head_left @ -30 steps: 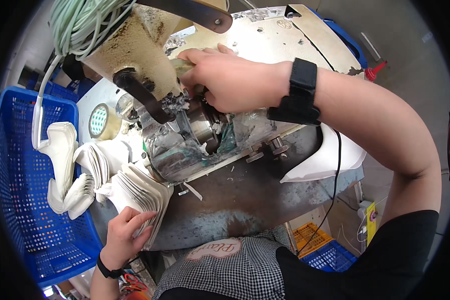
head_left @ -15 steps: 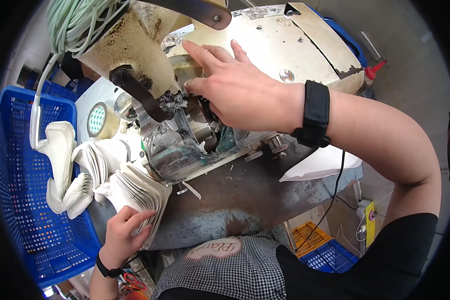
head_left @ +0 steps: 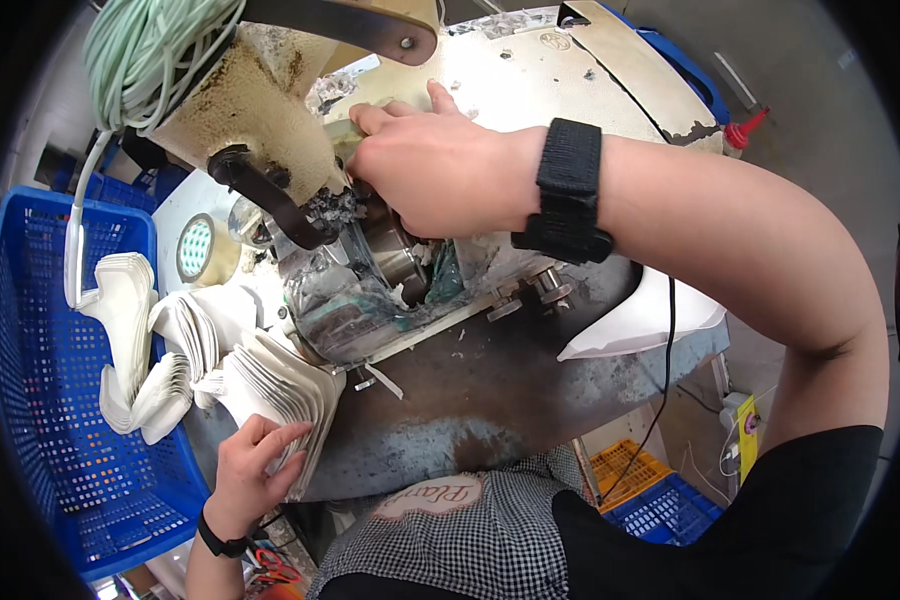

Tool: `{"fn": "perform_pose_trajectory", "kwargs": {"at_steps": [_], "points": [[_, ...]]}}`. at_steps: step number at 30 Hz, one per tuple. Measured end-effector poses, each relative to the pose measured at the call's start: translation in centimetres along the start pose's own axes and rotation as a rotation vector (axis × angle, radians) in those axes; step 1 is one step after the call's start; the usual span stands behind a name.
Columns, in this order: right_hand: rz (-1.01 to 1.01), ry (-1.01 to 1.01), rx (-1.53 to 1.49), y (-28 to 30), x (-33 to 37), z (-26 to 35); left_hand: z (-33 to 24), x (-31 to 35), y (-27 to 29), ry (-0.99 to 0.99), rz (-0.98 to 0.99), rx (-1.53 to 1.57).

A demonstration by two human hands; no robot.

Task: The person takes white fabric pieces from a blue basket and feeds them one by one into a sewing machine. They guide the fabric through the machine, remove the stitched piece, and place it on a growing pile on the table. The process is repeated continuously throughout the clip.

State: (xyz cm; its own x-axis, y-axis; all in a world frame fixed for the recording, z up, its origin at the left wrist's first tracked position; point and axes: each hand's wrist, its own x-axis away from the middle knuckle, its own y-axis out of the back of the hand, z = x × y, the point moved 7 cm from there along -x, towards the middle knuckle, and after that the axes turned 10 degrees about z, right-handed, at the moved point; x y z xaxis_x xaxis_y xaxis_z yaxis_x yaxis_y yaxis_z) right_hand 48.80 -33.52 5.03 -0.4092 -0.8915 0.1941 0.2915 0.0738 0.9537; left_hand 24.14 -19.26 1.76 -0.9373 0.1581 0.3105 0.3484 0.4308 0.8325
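just beyond the left hand, the fanned stack of white pressed paper pieces is lying under its spread fingers, long axis pointing toward the worn cream metal machine, where the right hand is curling, contents hidden.

Your stack of white flat pieces fans out at the lower left of the frame, leaning on the worn metal table edge. At upper centre, the grimy machine head sits with its steel cylinder exposed.
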Motion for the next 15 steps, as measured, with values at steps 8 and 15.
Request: {"fn": "perform_pose_trajectory", "kwargs": {"at_steps": [8,15], "points": [[-0.001,0.079,-0.151,0.3,-0.4,-0.6,-0.3,0.2,0.0,-0.042,-0.02,-0.019],[-0.079,0.24,-0.324,0.6,2.1,-1.8,-0.1,0.4,-0.1,-0.053,-0.023,-0.027]]}}
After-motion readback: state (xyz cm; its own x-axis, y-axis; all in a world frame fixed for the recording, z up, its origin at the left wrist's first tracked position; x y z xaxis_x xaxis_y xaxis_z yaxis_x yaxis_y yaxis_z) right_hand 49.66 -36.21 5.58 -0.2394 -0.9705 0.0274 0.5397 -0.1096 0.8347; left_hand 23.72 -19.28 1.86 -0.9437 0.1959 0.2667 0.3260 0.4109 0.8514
